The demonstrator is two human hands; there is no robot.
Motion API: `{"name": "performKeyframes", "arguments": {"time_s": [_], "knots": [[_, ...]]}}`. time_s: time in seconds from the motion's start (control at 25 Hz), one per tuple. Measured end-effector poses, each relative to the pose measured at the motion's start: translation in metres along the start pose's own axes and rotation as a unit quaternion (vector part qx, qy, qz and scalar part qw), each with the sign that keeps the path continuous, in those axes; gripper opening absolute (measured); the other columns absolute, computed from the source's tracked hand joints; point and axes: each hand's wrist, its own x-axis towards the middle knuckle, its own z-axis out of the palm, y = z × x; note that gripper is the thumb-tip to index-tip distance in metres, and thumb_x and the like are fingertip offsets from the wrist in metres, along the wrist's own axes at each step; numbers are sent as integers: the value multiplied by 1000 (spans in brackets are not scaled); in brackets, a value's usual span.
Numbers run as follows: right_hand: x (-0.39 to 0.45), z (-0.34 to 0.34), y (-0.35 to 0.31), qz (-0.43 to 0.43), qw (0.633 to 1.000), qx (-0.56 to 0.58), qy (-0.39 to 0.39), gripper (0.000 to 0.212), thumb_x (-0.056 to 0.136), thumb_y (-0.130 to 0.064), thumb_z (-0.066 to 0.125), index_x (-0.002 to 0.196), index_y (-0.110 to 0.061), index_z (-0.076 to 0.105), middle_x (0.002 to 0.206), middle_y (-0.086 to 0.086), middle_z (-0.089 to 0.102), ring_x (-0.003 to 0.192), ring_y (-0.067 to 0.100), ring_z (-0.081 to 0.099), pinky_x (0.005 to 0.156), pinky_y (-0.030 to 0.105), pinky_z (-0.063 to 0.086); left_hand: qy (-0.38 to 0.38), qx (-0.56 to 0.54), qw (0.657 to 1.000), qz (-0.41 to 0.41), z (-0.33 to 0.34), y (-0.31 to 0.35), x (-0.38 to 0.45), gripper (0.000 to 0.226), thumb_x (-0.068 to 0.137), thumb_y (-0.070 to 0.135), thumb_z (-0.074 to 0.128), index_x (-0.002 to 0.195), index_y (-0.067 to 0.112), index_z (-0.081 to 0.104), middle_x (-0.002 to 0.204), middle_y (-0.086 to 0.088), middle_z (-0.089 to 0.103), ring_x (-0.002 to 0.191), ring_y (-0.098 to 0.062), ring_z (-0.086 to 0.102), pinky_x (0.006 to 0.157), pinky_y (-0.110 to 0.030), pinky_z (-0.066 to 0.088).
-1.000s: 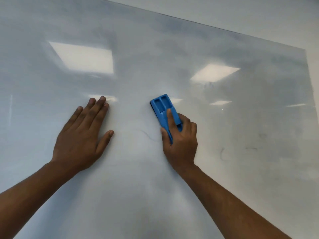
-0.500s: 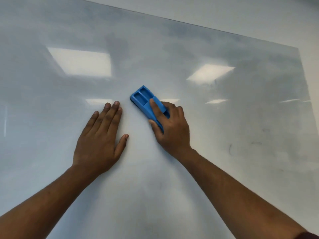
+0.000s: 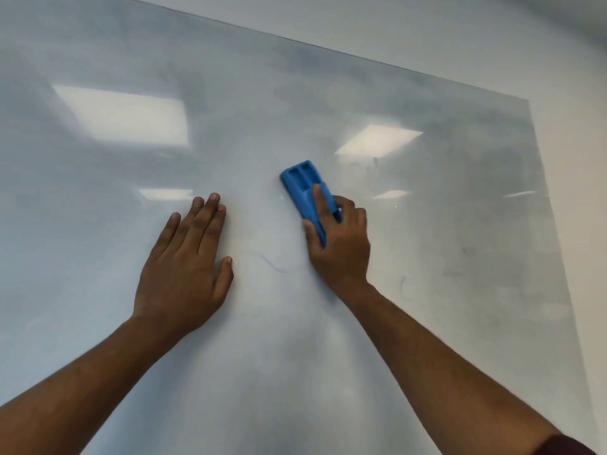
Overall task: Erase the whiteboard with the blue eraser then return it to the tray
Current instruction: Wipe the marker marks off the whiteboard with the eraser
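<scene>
The whiteboard (image 3: 427,224) fills nearly the whole view, its surface glossy and clouded with grey-blue smears of old ink. The blue eraser (image 3: 303,188) lies pressed flat against the board near its middle, its long axis tilted so the upper end leans to the left; two rectangular recesses show in the exposed upper end of its plastic back. The right hand (image 3: 338,244) is closed around the eraser's lower half — index finger stretched along the back, thumb against the left edge, the remaining fingers curled over the right edge.

To the left of the eraser, and apart from it, the left hand (image 3: 185,267) rests palm-down on the board with its fingers straight and close together and the thumb angled out toward the eraser; it holds nothing. Between the two hands, just below the eraser, a thin curved pen stroke (image 3: 272,262) remains on the surface. Further faint marks (image 3: 402,284) sit well to the right of the eraser, below its level. Reflected ceiling lights (image 3: 128,116) glare off the board above and to either side of the eraser. A dark red sleeve (image 3: 571,446) edge shows on the right arm at the frame's lower corner.
</scene>
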Motion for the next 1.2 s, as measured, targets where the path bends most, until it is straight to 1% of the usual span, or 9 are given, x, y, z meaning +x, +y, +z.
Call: {"name": "performKeyframes", "arguments": {"time_s": [0.2, 0.28, 0.36, 0.44, 0.64, 0.84, 0.92, 1.08, 1.2], "knots": [[29, -19, 95, 427, 904, 2, 37, 61, 104, -44, 51, 162, -34, 30, 136, 12, 47, 120, 34, 44, 96, 48, 52, 0, -10, 1000, -19, 7, 18, -2, 74, 98, 34, 39, 164, 0, 33, 175, -14, 26, 162, -29, 26, 132, -47, 20], [28, -11, 79, 351, 934, -2, 58, 61, 103, -42, 53, 160, -30, 36, 133, 15, 50, 114, 38, 47, 94, 45, 52, -2, -9, 1000, -16, 11, 32, 5, 74, 98, 34, 39, 164, 0, 33, 175, -14, 26, 163, -28, 25, 132, -44, 17], [8, -7, 69, 95, 995, -9, 23, 60, 102, -42, 55, 158, -29, 39, 132, 12, 54, 106, 33, 50, 81, 34, 49, -4, -9, 1000, -12, 19, 49, 14, 74, 98, 35, 39, 164, 0, 33, 176, -14, 25, 163, -28, 24, 132, -43, 16], [11, -13, 101, -17, 1000, -13, -14, 60, 102, -43, 57, 158, -30, 40, 132, 9, 56, 106, 31, 52, 75, 33, 49, -1, -12, 1000, -21, 25, 60, 22, 74, 99, 35, 38, 164, 0, 33, 176, -13, 25, 163, -28, 23, 133, -45, 18], [83, -26, 167, 382, 924, -2, 7, 63, 104, -44, 50, 162, -33, 28, 138, 13, 45, 123, 36, 44, 99, 48, 51, 16, 27, 999, -32, 34, 69, 24, 74, 99, 33, 37, 165, -1, 29, 176, -15, 22, 164, -29, 21, 133, -47, 17], [46, -4, 97, -90, 996, -2, -12, 60, 102, -44, 53, 158, -27, 41, 129, 10, 56, 103, 28, 51, 67, 31, 48, 24, 29, 999, -33, 35, 72, 25, 74, 99, 34, 38, 164, -1, 33, 175, -15, 26, 163, -29, 24, 133, -48, 20], [65, -9, 125, -52, 998, 3, -20, 60, 103, -43, 54, 159, -29, 39, 131, 10, 55, 107, 30, 51, 72, 35, 54, 22, 30, 999, -31, 32, 71, 24, 73, 100, 34, 38, 163, -2, 35, 174, -15, 28, 162, -30, 27, 131, -49, 23], [100, -19, 135, 309, 951, 0, -3, 62, 105, -43, 49, 162, -34, 27, 141, 11, 46, 118, 35, 45, 98, 44, 49, 6, 32, 999, -8, 26, 60, 22, 73, 103, 40, 37, 164, 1, 33, 175, -12, 26, 162, -28, 28, 132, -45, 21], [42, -12, 59, 56, 997, 58, -5, 59, 102, -38, 56, 158, -31, 40, 139, 14, 53, 103, 39, 50, 89, 44, 47, -10, 36, 999, -15, 20, 46, 13, 78, 104, 48, 36, 167, 3, 27, 177, -9, 21, 164, -25, 22, 134, -39, 14]]}}
